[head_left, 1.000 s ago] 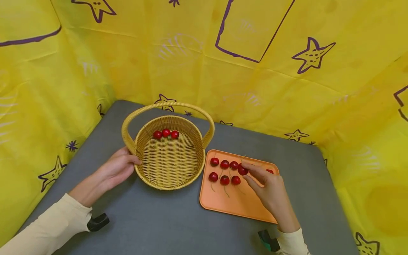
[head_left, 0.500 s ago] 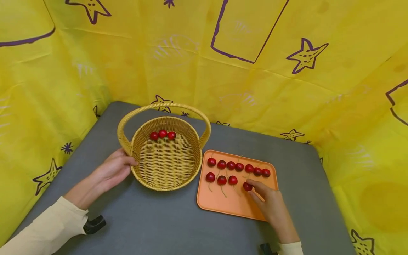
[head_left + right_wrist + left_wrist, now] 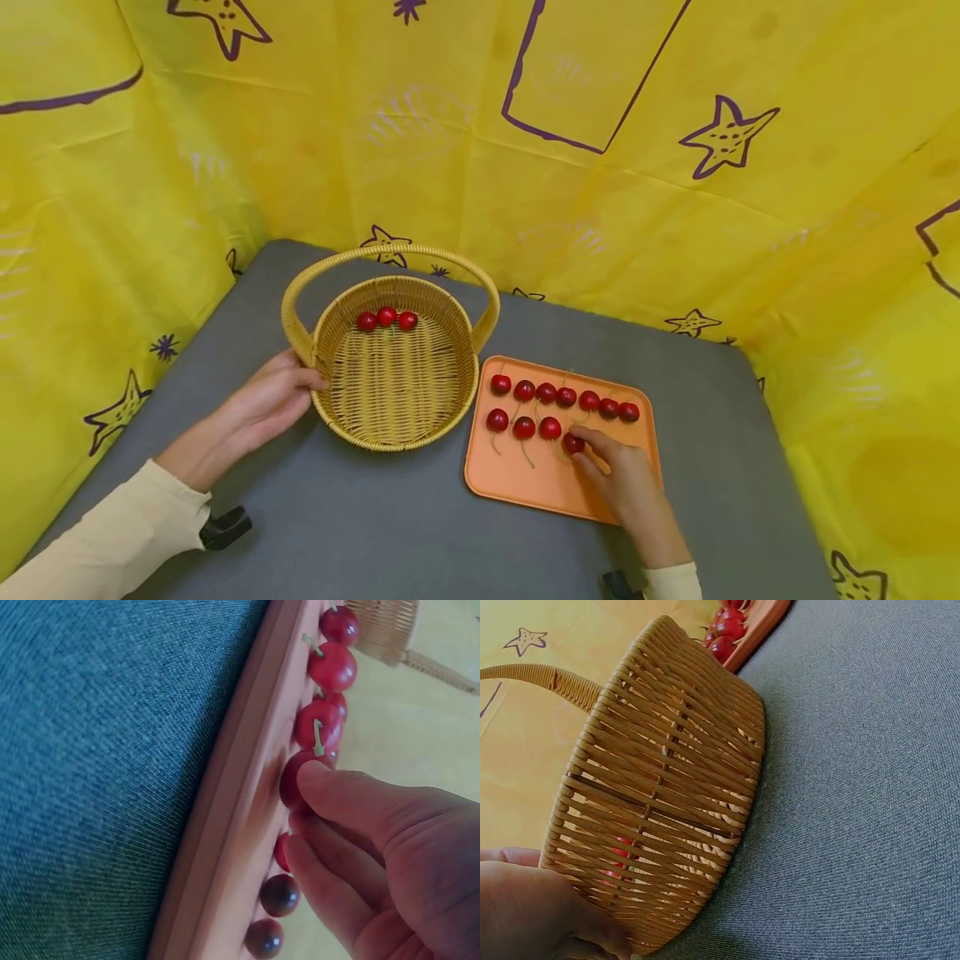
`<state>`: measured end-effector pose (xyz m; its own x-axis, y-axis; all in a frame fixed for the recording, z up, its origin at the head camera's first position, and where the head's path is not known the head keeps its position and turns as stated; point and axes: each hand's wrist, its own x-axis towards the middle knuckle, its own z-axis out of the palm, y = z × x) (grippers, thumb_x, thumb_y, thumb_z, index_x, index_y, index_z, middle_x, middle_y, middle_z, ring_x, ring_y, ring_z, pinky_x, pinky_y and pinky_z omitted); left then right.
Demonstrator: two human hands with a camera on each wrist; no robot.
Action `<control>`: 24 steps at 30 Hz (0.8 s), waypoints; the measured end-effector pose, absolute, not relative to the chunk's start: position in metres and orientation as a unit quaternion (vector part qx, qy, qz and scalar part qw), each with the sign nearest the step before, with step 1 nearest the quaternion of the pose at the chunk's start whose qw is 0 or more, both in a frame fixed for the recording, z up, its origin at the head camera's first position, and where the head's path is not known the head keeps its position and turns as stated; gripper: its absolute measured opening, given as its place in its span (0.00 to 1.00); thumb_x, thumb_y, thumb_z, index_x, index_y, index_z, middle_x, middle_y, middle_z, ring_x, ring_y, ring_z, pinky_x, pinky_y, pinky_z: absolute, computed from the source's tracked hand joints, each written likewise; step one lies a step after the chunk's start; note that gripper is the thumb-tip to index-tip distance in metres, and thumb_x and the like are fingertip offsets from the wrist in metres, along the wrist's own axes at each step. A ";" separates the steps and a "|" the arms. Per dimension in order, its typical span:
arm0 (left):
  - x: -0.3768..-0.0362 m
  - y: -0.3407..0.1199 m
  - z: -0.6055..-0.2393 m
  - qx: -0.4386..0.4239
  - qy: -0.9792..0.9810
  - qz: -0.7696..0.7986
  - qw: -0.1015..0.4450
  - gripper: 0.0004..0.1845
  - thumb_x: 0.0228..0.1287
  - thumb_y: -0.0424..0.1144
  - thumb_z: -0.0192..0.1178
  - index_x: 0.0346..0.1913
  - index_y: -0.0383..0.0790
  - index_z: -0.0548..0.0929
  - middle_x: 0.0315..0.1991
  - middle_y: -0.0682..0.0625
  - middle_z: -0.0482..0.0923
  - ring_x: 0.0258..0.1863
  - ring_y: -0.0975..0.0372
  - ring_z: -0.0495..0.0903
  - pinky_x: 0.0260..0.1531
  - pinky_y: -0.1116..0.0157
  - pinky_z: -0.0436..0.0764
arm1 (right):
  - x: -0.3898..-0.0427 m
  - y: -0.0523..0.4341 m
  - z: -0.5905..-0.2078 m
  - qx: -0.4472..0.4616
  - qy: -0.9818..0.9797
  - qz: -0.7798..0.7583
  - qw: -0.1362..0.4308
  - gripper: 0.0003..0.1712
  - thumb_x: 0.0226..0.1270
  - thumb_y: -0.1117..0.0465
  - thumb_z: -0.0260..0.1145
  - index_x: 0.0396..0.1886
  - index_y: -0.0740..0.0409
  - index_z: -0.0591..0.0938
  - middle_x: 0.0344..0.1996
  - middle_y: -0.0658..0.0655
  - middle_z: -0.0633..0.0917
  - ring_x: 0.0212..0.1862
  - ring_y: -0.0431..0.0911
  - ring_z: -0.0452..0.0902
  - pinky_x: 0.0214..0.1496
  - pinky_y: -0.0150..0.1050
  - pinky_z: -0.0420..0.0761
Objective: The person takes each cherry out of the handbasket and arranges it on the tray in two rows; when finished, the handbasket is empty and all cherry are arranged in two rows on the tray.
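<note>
My right hand (image 3: pixel 626 475) pinches a dark red cherry (image 3: pixel 300 780) between thumb and fingers, close over the orange tray (image 3: pixel 517 487). The held cherry is at the right end of the tray's near row, beside another cherry (image 3: pixel 550 428). A longer row of cherries (image 3: pixel 566 397) lies along the tray's far side. My left hand (image 3: pixel 270 400) grips the left rim of a round wicker basket (image 3: pixel 393 392), thumb over the edge. Three cherries (image 3: pixel 387 316) sit against the basket's far inner wall. In the left wrist view, the woven side of the basket (image 3: pixel 660 780) hides most of its contents.
Basket and tray stand side by side on a grey cloth-covered table (image 3: pixel 360 533). The basket's tall handle (image 3: pixel 390 250) arches over its far side. A yellow curtain (image 3: pixel 450 150) with star drawings encloses the table's back and sides.
My right hand has brought the pinched cherry from the far row toward the near row, then left to that row's right end. The left hand keeps its grip on the basket.
</note>
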<state>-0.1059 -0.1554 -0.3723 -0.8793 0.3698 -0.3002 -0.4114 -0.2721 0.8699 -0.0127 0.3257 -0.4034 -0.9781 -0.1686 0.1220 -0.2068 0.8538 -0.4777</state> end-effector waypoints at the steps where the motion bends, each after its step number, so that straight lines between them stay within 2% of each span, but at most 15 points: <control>1: -0.106 -0.155 -0.372 -0.018 0.550 0.798 0.246 0.50 0.64 0.14 0.41 0.83 0.33 0.28 0.85 0.37 0.30 0.82 0.51 0.33 0.82 0.55 0.40 | -0.012 0.325 -0.403 0.096 -0.963 0.250 0.037 0.23 0.62 0.68 0.79 0.58 0.56 0.89 0.50 0.59 0.92 0.49 0.59 0.90 0.52 0.56 0.87; 11: -0.106 -0.156 -0.370 -0.021 0.549 0.799 0.244 0.50 0.63 0.14 0.41 0.83 0.32 0.28 0.85 0.37 0.30 0.82 0.52 0.33 0.82 0.53 0.37 | -0.012 0.328 -0.401 0.094 -0.965 0.245 0.027 0.24 0.63 0.67 0.79 0.59 0.58 0.88 0.51 0.63 0.90 0.51 0.61 0.89 0.53 0.58 0.86; 16: -0.108 -0.153 -0.367 -0.015 0.546 0.801 0.245 0.50 0.64 0.15 0.42 0.83 0.32 0.29 0.85 0.37 0.31 0.83 0.52 0.34 0.82 0.55 0.39 | -0.018 0.327 -0.381 0.106 -0.964 0.241 0.047 0.25 0.62 0.66 0.80 0.60 0.58 0.88 0.51 0.64 0.90 0.49 0.61 0.89 0.50 0.58 0.87; 20: -0.108 -0.152 -0.367 -0.020 0.545 0.802 0.244 0.49 0.64 0.15 0.41 0.83 0.32 0.29 0.85 0.37 0.32 0.83 0.51 0.35 0.82 0.55 0.40 | -0.030 0.315 -0.356 0.141 -0.954 0.247 0.093 0.25 0.61 0.67 0.80 0.59 0.57 0.89 0.48 0.61 0.92 0.44 0.58 0.90 0.44 0.53 0.89; 24: -0.106 -0.152 -0.368 -0.028 0.547 0.802 0.239 0.49 0.64 0.14 0.41 0.83 0.32 0.30 0.85 0.37 0.33 0.82 0.52 0.36 0.82 0.56 0.41 | -0.050 0.285 -0.330 0.187 -0.935 0.277 0.119 0.24 0.64 0.64 0.79 0.61 0.54 0.89 0.48 0.55 0.92 0.38 0.47 0.90 0.34 0.41 0.88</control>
<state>-0.1057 -0.1521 -0.3683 -0.8842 0.3525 -0.3066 -0.4143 -0.2884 0.8632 -0.0496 0.2849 -0.3302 -0.9017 -0.2842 0.3258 -0.4159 0.7759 -0.4742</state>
